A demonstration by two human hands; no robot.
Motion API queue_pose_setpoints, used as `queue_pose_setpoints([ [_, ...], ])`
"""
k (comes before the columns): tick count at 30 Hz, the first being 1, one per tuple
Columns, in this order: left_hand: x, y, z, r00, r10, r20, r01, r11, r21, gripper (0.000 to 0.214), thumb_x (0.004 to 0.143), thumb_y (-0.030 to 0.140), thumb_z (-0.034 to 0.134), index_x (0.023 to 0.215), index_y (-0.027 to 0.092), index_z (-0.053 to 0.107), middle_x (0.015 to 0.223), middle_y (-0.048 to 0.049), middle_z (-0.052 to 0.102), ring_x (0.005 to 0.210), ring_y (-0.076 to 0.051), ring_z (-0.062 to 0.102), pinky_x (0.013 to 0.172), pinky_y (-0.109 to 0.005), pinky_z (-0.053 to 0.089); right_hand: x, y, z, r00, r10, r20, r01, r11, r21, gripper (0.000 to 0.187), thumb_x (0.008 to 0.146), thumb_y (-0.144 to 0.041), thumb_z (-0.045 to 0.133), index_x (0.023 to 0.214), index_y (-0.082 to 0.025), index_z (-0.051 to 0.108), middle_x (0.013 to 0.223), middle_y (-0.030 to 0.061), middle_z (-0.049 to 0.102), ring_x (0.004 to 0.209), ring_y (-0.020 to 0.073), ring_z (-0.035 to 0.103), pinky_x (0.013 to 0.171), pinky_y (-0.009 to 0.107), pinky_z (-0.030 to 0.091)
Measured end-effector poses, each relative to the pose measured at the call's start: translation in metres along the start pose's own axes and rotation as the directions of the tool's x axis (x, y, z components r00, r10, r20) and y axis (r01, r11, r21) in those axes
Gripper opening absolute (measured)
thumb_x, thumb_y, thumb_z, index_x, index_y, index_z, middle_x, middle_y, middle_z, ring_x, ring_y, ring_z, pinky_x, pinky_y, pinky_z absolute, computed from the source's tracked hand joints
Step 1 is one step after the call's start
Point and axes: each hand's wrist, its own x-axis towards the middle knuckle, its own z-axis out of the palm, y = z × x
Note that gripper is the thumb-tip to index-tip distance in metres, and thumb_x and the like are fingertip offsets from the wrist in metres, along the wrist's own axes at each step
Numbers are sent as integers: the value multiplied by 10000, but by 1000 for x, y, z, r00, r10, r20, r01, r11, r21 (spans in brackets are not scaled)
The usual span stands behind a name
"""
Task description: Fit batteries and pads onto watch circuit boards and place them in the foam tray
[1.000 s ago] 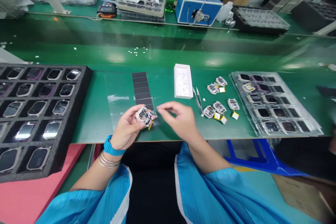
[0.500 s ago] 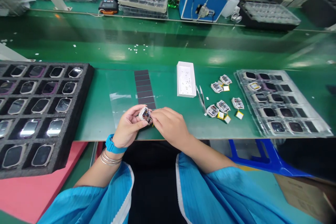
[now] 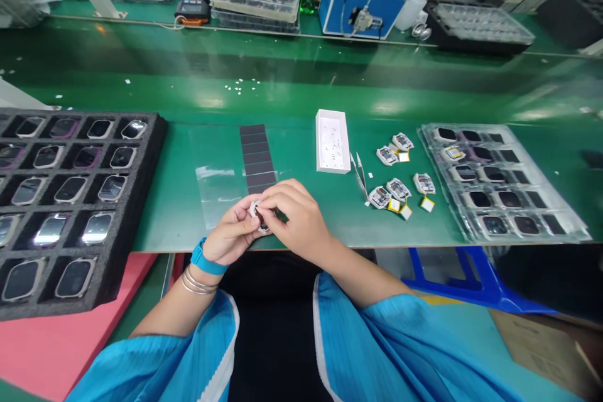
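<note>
My left hand [image 3: 230, 233] is closed around an opened smartwatch case [image 3: 262, 221], whose dark inside faces up. My right hand [image 3: 299, 220] is at the case's upper edge with thumb and forefinger pinched together; whatever is between them is too small to make out. Just beyond the hands lies a strip of dark rectangular stickers [image 3: 257, 157] on a clear film [image 3: 214, 195]. To the right, several opened watch cases [image 3: 398, 189] lie with small yellow-edged batteries [image 3: 427, 204] beside them. A pair of tweezers [image 3: 359, 177] rests near a white box [image 3: 332, 141] that holds tiny parts.
A black foam tray [image 3: 151, 157] of watches stands at the left. On the right sits a clear plastic tray [image 3: 572, 220] with more watches. Along the back shelf are a blue machine [image 3: 362, 3] and stacked trays [image 3: 257, 19]. A blue stool [image 3: 494, 295] is below the table edge.
The watch case has tilted in my left hand and sits slightly lower. My right hand's fingers have moved from its right side to its upper edge. The view has shifted slightly.
</note>
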Motion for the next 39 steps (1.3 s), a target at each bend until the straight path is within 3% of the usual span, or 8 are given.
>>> queue_pose_setpoints([
  [2,-1,0,0,999,34,1,-34,999,-4,446,615,221,894,1008,183,687,846,-10,686,739,-113,679,705,-198,581,-4,6,0,978,198,68,-208,948,241,108,864,-247,652,966,-217,635,1124,75,681,1076,188,632,914,357,545],
  [5,-3,4,2,996,91,23,-91,996,4,469,610,241,897,1028,212,686,912,-27,712,777,-142,698,699,-214,577,-18,13,1,842,390,373,-540,601,589,491,774,-324,760,1212,-234,556,1253,92,640,1111,188,651,872,331,583],
  [9,-4,11,2,989,140,42,-142,989,49,457,621,274,889,1019,209,675,939,-52,724,835,-196,715,746,-272,578,-37,15,-3,688,536,489,-704,330,629,371,718,-365,824,988,-181,648,780,-1,686,695,133,685,665,278,609],
  [13,-3,11,2,989,146,32,-148,986,74,484,622,284,887,1045,198,667,947,-61,728,878,-209,715,819,-297,566,-37,7,-22,782,548,296,-596,518,614,254,786,-403,772,791,-161,697,834,32,657,672,105,619,608,244,591],
  [22,-5,6,10,997,70,42,-68,997,-32,426,650,220,870,1038,186,697,935,-57,727,844,-188,724,742,-263,610,-19,0,-46,920,334,205,-392,773,498,148,817,-295,755,944,-220,771,876,26,620,750,108,599,602,218,532],
  [27,-5,6,12,998,-7,62,9,999,-35,437,632,213,881,1027,175,698,901,-49,714,748,-162,718,690,-249,627,-9,-6,-57,900,267,344,-381,865,325,149,869,-267,704,987,-207,772,760,11,711,530,69,502,485,199,422],
  [32,-4,6,10,997,-40,71,43,998,-38,431,638,217,876,1031,185,705,871,-35,700,684,-142,703,626,-216,624,0,-5,-60,884,163,439,-366,824,431,211,859,-327,714,1022,-198,751,903,43,735,785,145,685,691,255,561],
  [39,-3,6,5,987,-101,123,109,992,-64,396,669,205,857,1041,172,725,895,-64,723,785,-188,736,628,-202,622,1,-2,-53,964,66,259,-121,972,200,257,906,-200,640,1160,-222,669,997,43,730,863,146,680,820,305,562],
])
